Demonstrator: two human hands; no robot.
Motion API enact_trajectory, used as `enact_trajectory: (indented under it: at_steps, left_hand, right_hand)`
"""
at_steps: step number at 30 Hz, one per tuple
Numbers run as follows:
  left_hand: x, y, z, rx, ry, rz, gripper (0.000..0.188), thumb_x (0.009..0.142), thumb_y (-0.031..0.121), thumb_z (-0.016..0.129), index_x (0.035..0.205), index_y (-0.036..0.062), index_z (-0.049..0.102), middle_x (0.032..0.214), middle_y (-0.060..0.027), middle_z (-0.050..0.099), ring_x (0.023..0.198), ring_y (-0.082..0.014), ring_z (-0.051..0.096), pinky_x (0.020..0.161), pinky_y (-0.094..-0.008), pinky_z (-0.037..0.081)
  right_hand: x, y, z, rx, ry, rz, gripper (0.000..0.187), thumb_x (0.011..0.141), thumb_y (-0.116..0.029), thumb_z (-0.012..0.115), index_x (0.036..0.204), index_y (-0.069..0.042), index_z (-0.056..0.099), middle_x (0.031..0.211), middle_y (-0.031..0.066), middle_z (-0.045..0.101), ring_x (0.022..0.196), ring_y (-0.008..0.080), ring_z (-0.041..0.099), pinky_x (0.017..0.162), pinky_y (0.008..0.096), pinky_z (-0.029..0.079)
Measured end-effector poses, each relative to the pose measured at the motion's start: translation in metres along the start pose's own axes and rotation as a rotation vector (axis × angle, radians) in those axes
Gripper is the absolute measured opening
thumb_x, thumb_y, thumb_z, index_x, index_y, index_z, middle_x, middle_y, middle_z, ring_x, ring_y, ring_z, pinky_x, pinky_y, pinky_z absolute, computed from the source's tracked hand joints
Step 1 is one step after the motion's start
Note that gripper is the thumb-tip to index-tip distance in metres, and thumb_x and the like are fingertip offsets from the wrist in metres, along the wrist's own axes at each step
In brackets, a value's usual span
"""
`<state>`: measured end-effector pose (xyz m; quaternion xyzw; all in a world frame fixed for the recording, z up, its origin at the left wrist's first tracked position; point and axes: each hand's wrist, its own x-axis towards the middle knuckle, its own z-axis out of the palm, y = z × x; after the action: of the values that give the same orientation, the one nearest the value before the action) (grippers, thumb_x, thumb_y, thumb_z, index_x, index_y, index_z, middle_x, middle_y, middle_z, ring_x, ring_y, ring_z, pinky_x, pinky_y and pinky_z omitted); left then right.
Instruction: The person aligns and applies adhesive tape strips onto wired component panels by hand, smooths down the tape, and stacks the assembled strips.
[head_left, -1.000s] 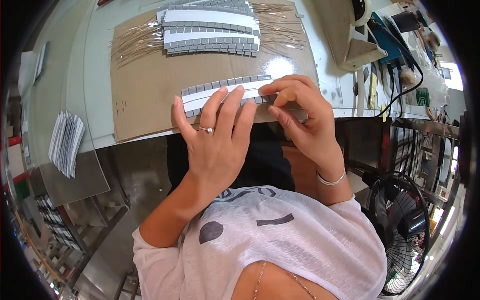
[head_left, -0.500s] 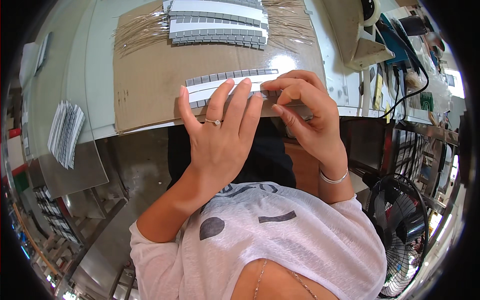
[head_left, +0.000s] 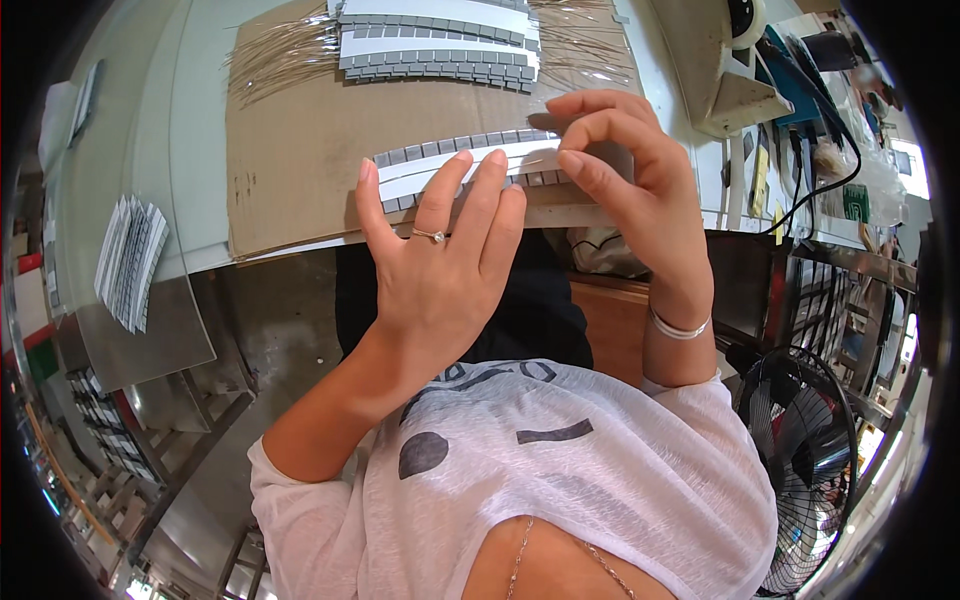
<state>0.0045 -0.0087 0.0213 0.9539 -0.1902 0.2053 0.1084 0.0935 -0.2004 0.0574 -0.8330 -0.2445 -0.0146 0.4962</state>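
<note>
A white strip (head_left: 400, 180) edged on both long sides with small grey squares lies on a cardboard sheet (head_left: 290, 150) near the table's front edge. My left hand (head_left: 445, 240), with a ring on it, rests on the strip with its fingers spread, covering part of the near edge. Over the strip's right end is my right hand (head_left: 640, 170), its thumb and a curled finger pinched close together. Whatever may be between those fingertips is too small to make out. Behind lies a stack of similar strips (head_left: 435, 55) with grey squares.
Thin brown wires (head_left: 285, 60) fan out on both sides of the stack. At the back right stands a beige machine (head_left: 735, 100) with a dark cable (head_left: 835, 180). More strips (head_left: 132, 265) sit on a clear panel at left. A black fan (head_left: 800, 450) stands at lower right.
My right hand has moved right and slightly up, away from the left fingers, uncovering more of the strip's right end. My left hand stays on the strip, nearly still.
</note>
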Motion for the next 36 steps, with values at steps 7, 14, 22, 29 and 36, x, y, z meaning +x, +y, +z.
enact_trajectory:
  at_steps: [7,14,22,29,36]
  left_hand:
    - [0.002,-0.002,0.005,-0.035,0.034,-0.028,0.057,0.075,0.018,0.083,0.126,0.0121,0.060,0.139,-0.0029,0.057,0.129,-0.0253,0.053,0.111,-0.0735,0.021]
    - [0.001,-0.001,0.007,0.008,0.020,-0.030,0.064,0.072,0.018,0.085,0.132,0.0177,0.063,0.138,0.0003,0.056,0.128,-0.0235,0.051,0.111,-0.0724,0.022]
    - [0.001,-0.003,0.010,-0.011,0.027,-0.033,0.067,0.070,0.017,0.085,0.133,0.0138,0.061,0.140,-0.0007,0.055,0.129,-0.0233,0.051,0.112,-0.0716,0.022]
    - [0.002,-0.002,0.010,-0.037,0.047,-0.046,0.071,0.069,0.017,0.086,0.135,0.0108,0.060,0.140,-0.0017,0.055,0.129,-0.0228,0.051,0.112,-0.0702,0.021]
    - [0.002,-0.001,0.006,-0.034,0.033,-0.043,0.072,0.068,0.018,0.085,0.134,0.0100,0.060,0.136,-0.0020,0.056,0.127,-0.0215,0.052,0.113,-0.0650,0.024]
  right_hand:
    - [0.006,0.008,0.008,-0.081,-0.036,-0.003,0.008,0.081,-0.007,0.079,0.087,-0.007,0.074,0.104,0.0043,0.064,0.108,0.0264,0.054,0.095,0.0359,0.044]
    - [0.006,0.009,0.016,-0.180,0.011,-0.059,0.012,0.076,-0.006,0.082,0.085,-0.007,0.074,0.099,0.0056,0.062,0.102,0.0280,0.053,0.090,0.0373,0.045]
    - [0.004,0.006,0.014,-0.201,-0.030,-0.038,0.011,0.081,-0.006,0.079,0.089,-0.004,0.071,0.101,0.0049,0.059,0.106,0.0234,0.051,0.096,0.0337,0.040]
    - [0.006,0.008,0.014,-0.196,0.004,-0.074,0.013,0.075,-0.004,0.081,0.085,-0.007,0.073,0.098,0.0066,0.060,0.101,0.0280,0.052,0.089,0.0369,0.044]
    - [0.001,0.005,0.013,-0.199,-0.023,-0.055,0.013,0.080,-0.004,0.080,0.089,-0.004,0.072,0.100,0.0042,0.059,0.104,0.0225,0.052,0.095,0.0330,0.041]
